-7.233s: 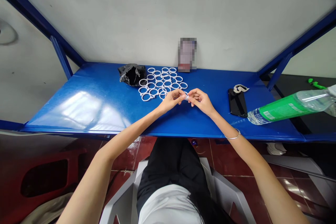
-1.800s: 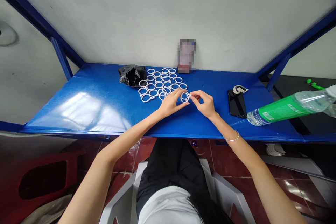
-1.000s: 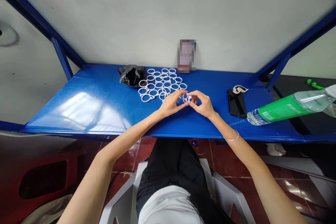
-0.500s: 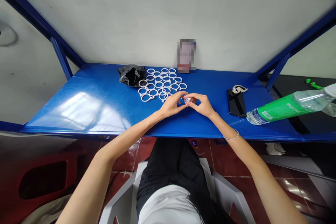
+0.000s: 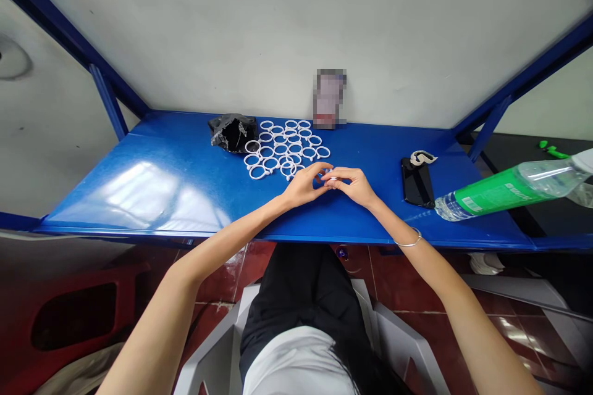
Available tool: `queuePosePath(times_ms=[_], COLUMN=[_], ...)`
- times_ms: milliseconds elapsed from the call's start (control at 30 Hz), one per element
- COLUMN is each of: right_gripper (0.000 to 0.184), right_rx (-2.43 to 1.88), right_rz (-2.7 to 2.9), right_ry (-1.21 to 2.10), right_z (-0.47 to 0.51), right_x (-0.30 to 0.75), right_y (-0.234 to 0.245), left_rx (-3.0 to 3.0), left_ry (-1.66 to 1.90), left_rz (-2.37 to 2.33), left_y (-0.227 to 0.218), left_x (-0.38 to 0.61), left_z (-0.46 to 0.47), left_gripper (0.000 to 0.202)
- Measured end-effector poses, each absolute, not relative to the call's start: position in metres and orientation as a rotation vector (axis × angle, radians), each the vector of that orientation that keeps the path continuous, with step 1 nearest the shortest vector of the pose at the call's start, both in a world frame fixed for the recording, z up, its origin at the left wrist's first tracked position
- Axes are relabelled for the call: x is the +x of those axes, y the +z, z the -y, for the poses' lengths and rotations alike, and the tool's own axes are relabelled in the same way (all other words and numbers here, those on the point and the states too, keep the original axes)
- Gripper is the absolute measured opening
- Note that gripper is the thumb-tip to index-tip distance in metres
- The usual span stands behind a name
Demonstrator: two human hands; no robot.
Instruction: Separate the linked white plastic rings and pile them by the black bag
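Observation:
Above the blue table (image 5: 361, 216), my left hand (image 5: 306, 186) and my right hand (image 5: 349, 184) meet at the fingertips. Between them is a white plastic ring (image 5: 333, 179), mostly hidden by the fingers of both hands. My right thumb and fingers pinch it from the right, while my left fingers curl round its other side. Just beyond my left hand lie several white plastic rings (image 5: 280, 149), each with a small knob on its rim, spread out and partly overlapping.
A crumpled black plastic bag (image 5: 234, 131) stands open left of the rings. Against the wall leans a blurred-out upright object (image 5: 328, 99). To the right are a black phone (image 5: 417, 185), a white curled item (image 5: 422, 158) and a water bottle (image 5: 503, 191) with a green label.
My right fingers have closed further over the white ring, so less of it shows. Both hands stay in nearly the same place, and the rings on the table have not moved.

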State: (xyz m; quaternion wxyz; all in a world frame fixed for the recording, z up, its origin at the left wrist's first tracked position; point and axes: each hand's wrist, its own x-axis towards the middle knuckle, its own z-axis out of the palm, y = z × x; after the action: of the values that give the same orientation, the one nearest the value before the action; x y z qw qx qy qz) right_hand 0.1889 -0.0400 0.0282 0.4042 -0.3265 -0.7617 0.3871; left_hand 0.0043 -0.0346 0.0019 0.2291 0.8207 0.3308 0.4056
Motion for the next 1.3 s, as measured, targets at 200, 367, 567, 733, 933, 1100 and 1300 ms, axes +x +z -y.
queuePosePath(times_ms=[200, 367, 567, 733, 933, 1100, 1300], right_gripper=[0.016, 0.016, 0.022, 0.022, 0.023, 0.027, 0.028], right_rx=[-0.827, -0.813, -0.821, -0.818, -0.84, -0.808, -0.784], right_rz=[1.896, 1.894, 1.911, 1.928, 1.925, 1.913, 1.977], right_ry=[0.978, 0.97, 0.943, 0.921, 0.955, 0.982, 0.856], right_z=[0.0415, 0.0428, 0.0423, 0.0424, 0.041, 0.039, 0.0392], right_x=[0.1875, 0.187, 0.1872, 0.1872, 0.1892, 0.1924, 0.1927], right_y=[0.0285, 0.0297, 0.0286, 0.0296, 0.028, 0.0258, 0.0263], left_rx=[2.281, 2.269, 2.268, 2.261, 2.234, 2.181, 2.162], left_ry=[1.129, 1.134, 1.129, 1.119, 1.105, 1.107, 1.087], left_rz=[-0.895, -0.886, -0.891, -0.888, -0.891, -0.865, -0.88], left_y=[0.0012, 0.0005, -0.0005, -0.0003, 0.0036, 0.0071, 0.0084], left_x=[0.0044, 0.0048, 0.0048, 0.005, 0.0045, 0.0038, 0.0041], left_z=[0.0346, 0.0347, 0.0339, 0.0338, 0.0354, 0.0369, 0.0378], left_gripper=[0.032, 0.032, 0.033, 0.033, 0.035, 0.039, 0.039])
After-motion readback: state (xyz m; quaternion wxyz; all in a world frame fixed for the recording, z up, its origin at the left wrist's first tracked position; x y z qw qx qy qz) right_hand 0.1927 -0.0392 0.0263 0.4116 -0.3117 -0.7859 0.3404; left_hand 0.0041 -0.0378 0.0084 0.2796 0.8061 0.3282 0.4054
